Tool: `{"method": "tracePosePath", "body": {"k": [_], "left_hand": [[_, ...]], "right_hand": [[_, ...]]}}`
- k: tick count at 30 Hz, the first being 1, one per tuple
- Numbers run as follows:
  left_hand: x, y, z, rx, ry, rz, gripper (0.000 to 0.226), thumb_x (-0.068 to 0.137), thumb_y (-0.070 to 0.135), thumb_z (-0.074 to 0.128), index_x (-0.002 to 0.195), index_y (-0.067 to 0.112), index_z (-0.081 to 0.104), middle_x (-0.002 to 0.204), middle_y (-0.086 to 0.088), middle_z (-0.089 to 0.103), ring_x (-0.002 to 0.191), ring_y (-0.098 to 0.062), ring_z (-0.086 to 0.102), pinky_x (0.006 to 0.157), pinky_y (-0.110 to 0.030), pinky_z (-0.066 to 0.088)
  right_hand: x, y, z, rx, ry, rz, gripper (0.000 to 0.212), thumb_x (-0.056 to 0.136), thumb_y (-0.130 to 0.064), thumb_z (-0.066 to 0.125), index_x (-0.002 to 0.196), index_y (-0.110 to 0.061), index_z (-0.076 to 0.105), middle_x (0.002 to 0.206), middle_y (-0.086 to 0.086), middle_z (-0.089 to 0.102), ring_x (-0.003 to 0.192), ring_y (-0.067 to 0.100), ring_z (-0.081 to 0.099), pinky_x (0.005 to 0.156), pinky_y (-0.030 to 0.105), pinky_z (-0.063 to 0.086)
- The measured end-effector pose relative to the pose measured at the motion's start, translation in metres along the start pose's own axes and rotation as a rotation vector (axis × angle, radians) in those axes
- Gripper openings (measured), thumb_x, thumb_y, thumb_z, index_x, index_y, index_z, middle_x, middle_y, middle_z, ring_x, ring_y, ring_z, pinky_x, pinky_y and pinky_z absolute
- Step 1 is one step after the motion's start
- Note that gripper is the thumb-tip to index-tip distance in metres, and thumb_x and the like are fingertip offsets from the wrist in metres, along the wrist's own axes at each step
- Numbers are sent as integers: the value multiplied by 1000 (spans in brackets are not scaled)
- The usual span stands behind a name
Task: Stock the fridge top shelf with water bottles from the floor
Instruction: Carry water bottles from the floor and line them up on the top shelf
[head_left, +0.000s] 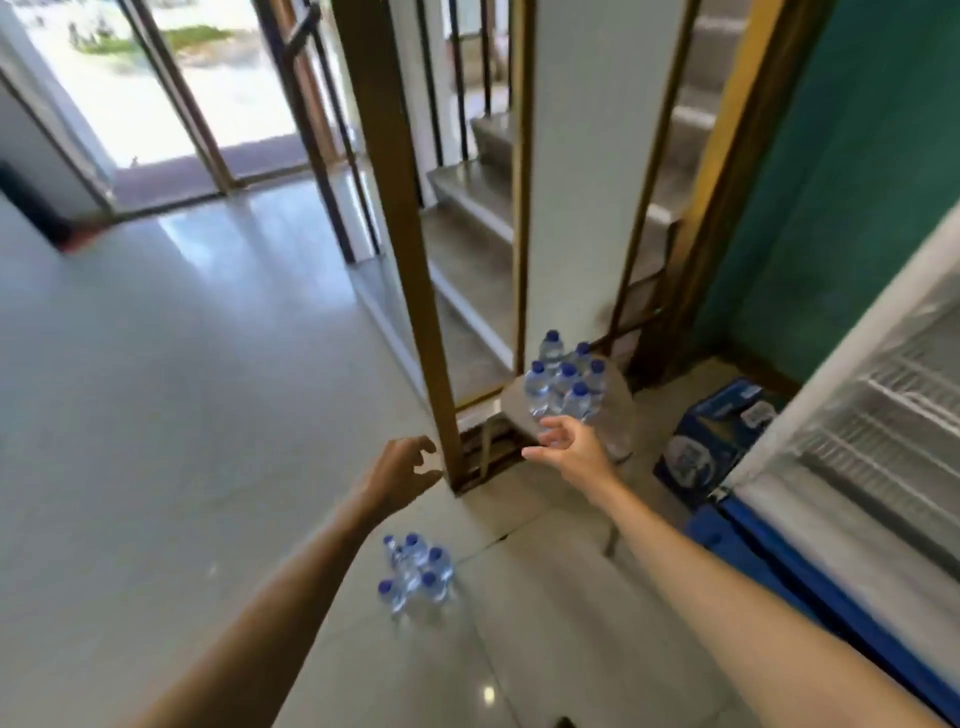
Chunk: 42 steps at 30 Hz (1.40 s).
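Note:
Several clear water bottles with blue caps (415, 569) stand in a cluster on the pale floor between my forearms. More such bottles (563, 382) stand on a low stool (618, 410) ahead. My right hand (569, 449) is stretched out just in front of those upper bottles, fingers spread and holding nothing. My left hand (402, 470) hangs over the floor to its left, fingers loosely curled and empty. The fridge (857, 452) stands open at the right, its white wire shelves (904, 395) bare.
A blue carton of water (717, 436) lies on the floor beside the fridge. A brown wooden post (400, 234) stands just ahead, with a staircase (467, 234) behind it. A green wall (831, 182) backs the fridge. A doorway (171, 93) opens at the far left.

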<state>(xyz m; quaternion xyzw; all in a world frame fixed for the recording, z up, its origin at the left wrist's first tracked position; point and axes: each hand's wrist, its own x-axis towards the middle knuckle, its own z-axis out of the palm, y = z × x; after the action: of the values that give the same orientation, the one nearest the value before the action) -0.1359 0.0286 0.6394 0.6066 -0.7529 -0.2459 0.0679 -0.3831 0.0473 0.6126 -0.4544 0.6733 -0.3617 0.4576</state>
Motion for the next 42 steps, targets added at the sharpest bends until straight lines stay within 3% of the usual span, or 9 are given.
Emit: {"method": "tracePosePath", "body": {"k": [6, 12, 19, 27, 30, 33, 35, 39, 42], "left_hand": [[-31, -128, 108, -127, -113, -339, 33, 84, 27, 66, 114, 15, 64, 106, -10, 69, 101, -29, 63, 80, -30, 46], [-23, -232, 240, -269, -125, -565, 35, 83, 20, 65, 116, 9, 62, 106, -12, 66, 98, -26, 62, 74, -25, 40], [24, -334, 413, -415, 82, -663, 38, 76, 7, 65, 114, 7, 60, 104, -10, 64, 95, -25, 60, 78, -24, 43], [102, -386, 592, -603, 241, -579, 85, 70, 19, 79, 142, 14, 36, 143, -1, 44, 130, -17, 43, 108, -27, 36], [132, -389, 626, -709, 365, -554, 86, 67, 18, 83, 140, 18, 37, 137, 3, 47, 125, -11, 44, 104, -24, 36], [152, -396, 643, -796, 478, -552, 74, 66, 20, 85, 129, 17, 47, 117, 7, 57, 108, -9, 54, 88, -10, 39], [156, -404, 648, -832, 496, -522, 66, 65, 23, 85, 122, 18, 52, 104, 13, 59, 97, -8, 59, 80, -7, 42], [146, -419, 650, -873, 437, -556, 57, 62, 26, 86, 110, 27, 57, 96, 13, 67, 91, -11, 66, 82, -28, 54], [124, -417, 639, -861, 390, -639, 52, 62, 29, 84, 108, 22, 62, 94, 6, 71, 88, -13, 68, 77, -30, 55]], "right_hand": [[26, 107, 120, -88, -166, 206, 54, 68, -14, 85, 114, -5, 60, 96, 10, 62, 84, 18, 59, 70, 21, 47], [74, 230, 221, -179, -330, 285, 55, 69, -20, 83, 117, -15, 57, 109, 7, 60, 96, 19, 60, 79, 28, 49], [151, 385, 319, -159, -361, 249, 69, 71, -15, 80, 132, -21, 48, 123, 0, 51, 111, 20, 51, 94, 35, 46], [246, 531, 394, -138, -344, 161, 81, 74, 9, 54, 144, -29, 34, 150, 0, 36, 133, 20, 37, 103, 39, 41], [273, 547, 410, -79, -441, 96, 83, 66, -4, 60, 141, -29, 36, 143, -6, 39, 127, 13, 38, 101, 36, 43], [294, 561, 425, -53, -543, 59, 74, 73, 10, 63, 134, -26, 42, 119, -7, 56, 108, 9, 53, 80, 19, 48], [303, 569, 431, -55, -551, 45, 70, 75, 14, 64, 132, -22, 46, 109, -10, 60, 99, 5, 58, 79, 17, 49], [299, 583, 431, -16, -490, 42, 65, 69, 7, 77, 120, -23, 52, 105, -9, 64, 96, 7, 61, 86, 27, 51], [268, 584, 417, 57, -450, 131, 69, 67, 3, 80, 126, -20, 52, 110, -4, 67, 99, 10, 64, 86, 29, 53]]}}
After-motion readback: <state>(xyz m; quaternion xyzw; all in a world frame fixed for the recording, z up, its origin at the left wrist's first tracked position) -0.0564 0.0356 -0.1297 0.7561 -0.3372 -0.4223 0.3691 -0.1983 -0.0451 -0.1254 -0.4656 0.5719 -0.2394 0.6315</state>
